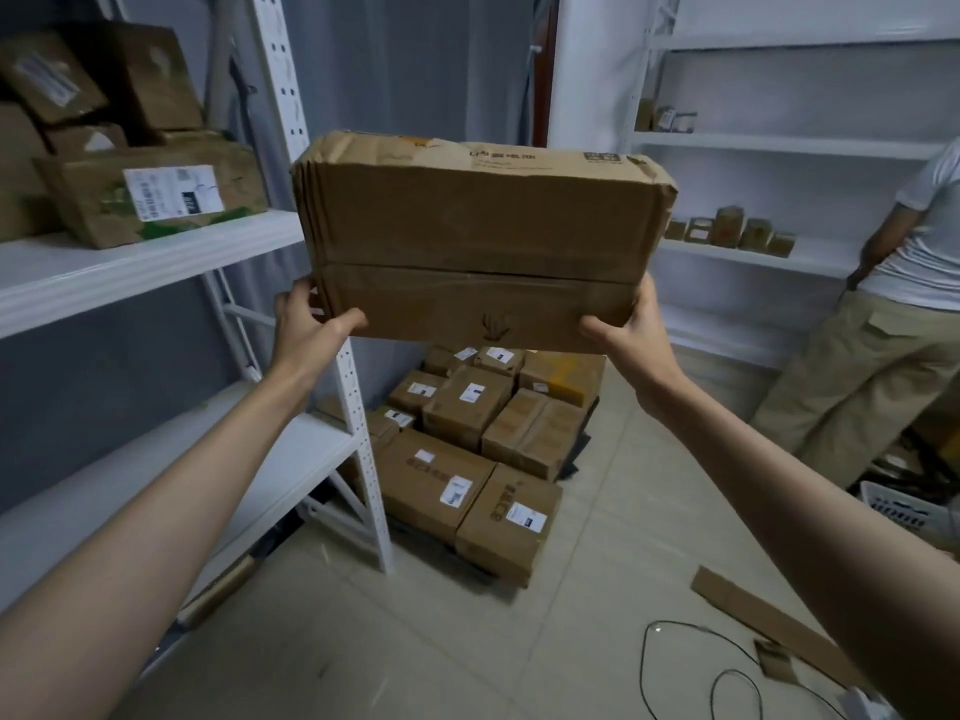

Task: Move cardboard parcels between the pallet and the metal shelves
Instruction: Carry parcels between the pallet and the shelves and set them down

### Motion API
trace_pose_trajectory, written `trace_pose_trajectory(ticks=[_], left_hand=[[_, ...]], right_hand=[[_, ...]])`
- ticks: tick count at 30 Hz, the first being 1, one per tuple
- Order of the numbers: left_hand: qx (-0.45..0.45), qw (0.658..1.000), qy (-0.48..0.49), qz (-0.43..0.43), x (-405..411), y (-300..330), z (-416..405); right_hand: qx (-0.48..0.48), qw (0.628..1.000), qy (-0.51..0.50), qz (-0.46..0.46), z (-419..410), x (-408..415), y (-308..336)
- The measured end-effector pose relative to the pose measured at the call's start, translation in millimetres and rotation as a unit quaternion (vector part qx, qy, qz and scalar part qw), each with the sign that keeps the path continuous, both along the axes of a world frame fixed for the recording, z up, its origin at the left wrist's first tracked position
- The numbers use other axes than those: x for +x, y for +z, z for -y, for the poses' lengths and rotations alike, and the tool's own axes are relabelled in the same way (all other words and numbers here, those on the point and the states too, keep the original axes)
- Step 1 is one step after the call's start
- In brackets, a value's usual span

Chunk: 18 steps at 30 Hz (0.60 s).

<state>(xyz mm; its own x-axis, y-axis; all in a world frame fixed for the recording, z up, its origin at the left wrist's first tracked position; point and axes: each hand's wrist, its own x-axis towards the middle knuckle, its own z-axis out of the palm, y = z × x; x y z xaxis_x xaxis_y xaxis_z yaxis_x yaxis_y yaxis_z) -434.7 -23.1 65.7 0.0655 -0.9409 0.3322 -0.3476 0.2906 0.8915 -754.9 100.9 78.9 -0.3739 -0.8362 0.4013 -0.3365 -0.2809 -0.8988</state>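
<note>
Mid-air above the pallet stack [467, 439], the parcel [478, 236] is carried, left hand [306, 324] and right hand [628, 330] each in a curled grip on its lower corners; next likely swing left onto the metal shelf [119, 272], clearing its upright.

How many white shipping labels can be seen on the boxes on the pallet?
7: two at the back, three in the middle, two in front. Others may be hidden.
</note>
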Motion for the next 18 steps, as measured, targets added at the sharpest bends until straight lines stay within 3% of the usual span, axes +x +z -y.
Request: trace_pose_trajectory(ticks=[9,18], left_hand=[[0.050,0.999,-0.007,0.015,-75,-24,87],[0.074,0.997,-0.005,0.010,-103,-39,235]], right_hand=[[0.020,0.999,-0.019,0.017,84,-68,-16],[0.040,0.998,-0.036,0.033,228,-87,-34]])
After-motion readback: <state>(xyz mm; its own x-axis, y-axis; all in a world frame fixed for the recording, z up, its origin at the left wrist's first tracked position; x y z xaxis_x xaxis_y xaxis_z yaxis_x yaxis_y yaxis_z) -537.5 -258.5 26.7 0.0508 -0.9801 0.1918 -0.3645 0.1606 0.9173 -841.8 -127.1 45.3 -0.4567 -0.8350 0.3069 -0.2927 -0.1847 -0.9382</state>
